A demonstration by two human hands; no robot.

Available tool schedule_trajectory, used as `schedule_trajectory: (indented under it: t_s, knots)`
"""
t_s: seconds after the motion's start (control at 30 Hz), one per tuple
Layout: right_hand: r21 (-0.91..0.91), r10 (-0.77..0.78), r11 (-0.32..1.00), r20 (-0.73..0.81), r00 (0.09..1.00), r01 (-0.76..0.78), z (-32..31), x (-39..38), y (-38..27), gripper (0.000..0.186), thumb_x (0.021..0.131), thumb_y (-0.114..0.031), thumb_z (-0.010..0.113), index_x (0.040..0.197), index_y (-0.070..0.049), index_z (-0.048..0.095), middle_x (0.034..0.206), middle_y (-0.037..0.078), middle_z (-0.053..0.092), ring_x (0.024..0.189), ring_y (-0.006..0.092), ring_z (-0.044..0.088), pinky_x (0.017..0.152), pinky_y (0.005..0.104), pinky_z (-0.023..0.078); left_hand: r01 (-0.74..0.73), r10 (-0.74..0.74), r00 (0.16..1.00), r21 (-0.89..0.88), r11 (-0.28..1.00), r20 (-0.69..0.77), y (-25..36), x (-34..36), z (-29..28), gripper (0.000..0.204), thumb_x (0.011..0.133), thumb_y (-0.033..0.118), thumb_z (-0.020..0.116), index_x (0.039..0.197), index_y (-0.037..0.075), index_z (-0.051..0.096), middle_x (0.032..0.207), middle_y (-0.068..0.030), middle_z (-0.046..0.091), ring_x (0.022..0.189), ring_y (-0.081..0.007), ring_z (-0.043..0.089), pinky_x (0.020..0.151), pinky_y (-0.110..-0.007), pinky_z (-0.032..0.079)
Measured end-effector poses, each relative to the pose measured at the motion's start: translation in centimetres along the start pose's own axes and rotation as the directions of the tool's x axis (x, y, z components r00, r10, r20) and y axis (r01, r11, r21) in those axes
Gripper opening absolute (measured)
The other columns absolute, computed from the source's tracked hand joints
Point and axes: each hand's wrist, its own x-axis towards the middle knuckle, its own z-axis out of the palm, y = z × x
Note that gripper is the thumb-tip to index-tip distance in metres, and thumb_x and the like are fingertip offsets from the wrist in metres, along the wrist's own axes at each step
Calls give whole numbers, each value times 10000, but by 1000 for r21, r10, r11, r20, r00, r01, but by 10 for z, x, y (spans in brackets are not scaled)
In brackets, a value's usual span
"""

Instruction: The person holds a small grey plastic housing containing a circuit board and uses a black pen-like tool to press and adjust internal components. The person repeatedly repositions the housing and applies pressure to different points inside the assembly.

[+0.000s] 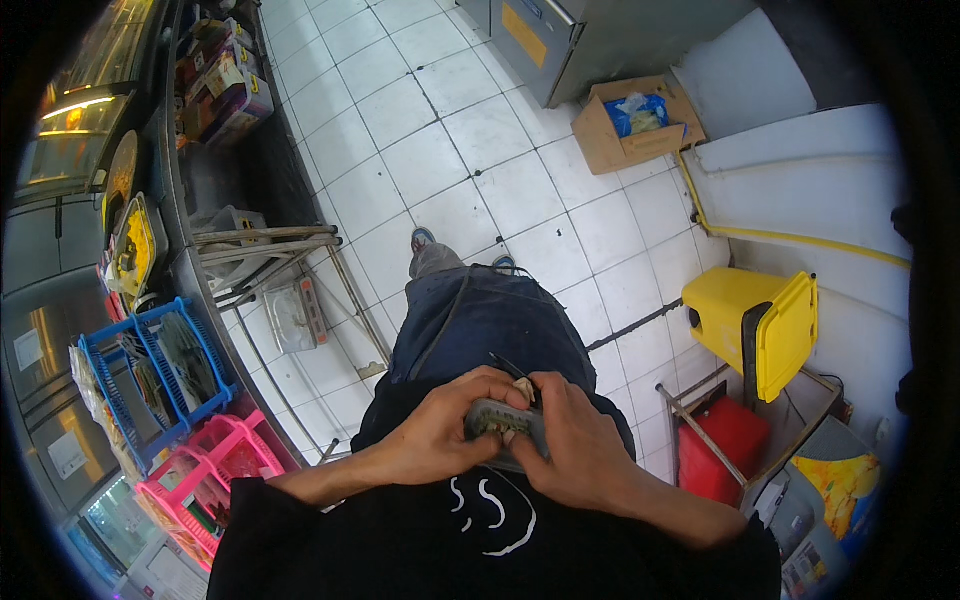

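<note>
My left hand (430, 428) is wrapped round the left side of a small clear plastic tub (536, 437) held in front of my chest. Its thumb reaches over the rim. Chopped green bits (487, 424), perhaps herbs, lie inside the tub. My right hand (577, 440) grips the tub's right side, with the thumb at the contents. Between the fingertips of both hands, at the far rim, shows a small pale lump (524, 388) whose kind I cannot make out. A thin dark pointed piece (502, 364) sticks out just beyond it.
On the left counter stand a blue plastic basket (150, 385), a pink basket (215, 470) and a tray of yellow food (135, 250). At the right are a yellow bin (745, 325), a red container (722, 450) on a metal frame and a cardboard box (605, 140). White tiled floor (440, 130) lies ahead.
</note>
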Motion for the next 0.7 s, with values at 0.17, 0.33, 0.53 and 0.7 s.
schedule_trajectory:
  t_s: [0.17, 0.33, 0.53, 0.7]
  knots:
    - [46, -8, 999, 10, 1000, 8, -3, -1, 0, 513, 902, -250, 611, 1245, 37, 361, 1123, 272, 524, 1041, 399, 579, 819, 526, 518, -68, 68, 998, 7, 998, 18, -3, 1, -2, 470, 749, -59, 648, 1200, 54, 584, 1241, -130, 498, 1159, -246, 553, 954, -365, 506]
    - [54, -51, 997, 6, 999, 51, -3, 1, 1, 546, 913, -253, 614, 1270, 52, 335, 1179, 288, 478, 1069, 415, 564, 843, 514, 515, -30, 31, 1000, -45, 999, 1, -6, 1, -1, 462, 746, -52, 673, 1188, 59, 597, 1250, -127, 497, 1163, -236, 552, 963, -365, 508]
    - [151, -58, 987, 27, 998, 53, -8, 0, 1, 611, 895, -272, 657, 1283, 59, 322, 1218, 282, 440, 1086, 422, 549, 863, 501, 512, -7, 6, 1000, -77, 997, -16, -8, -3, -2, 443, 752, -45, 682, 1175, 64, 610, 1261, -117, 500, 1164, -230, 557, 968, -367, 508]
    - [129, -89, 986, -137, 987, 107, -12, -5, -1, 670, 837, -225, 727, 1296, 63, 334, 1251, 271, 436, 1114, 395, 548, 861, 465, 511, -40, 32, 998, -127, 991, -61, -10, -4, -4, 440, 749, -50, 681, 1170, 62, 620, 1268, -108, 510, 1188, -218, 549, 994, -364, 490]
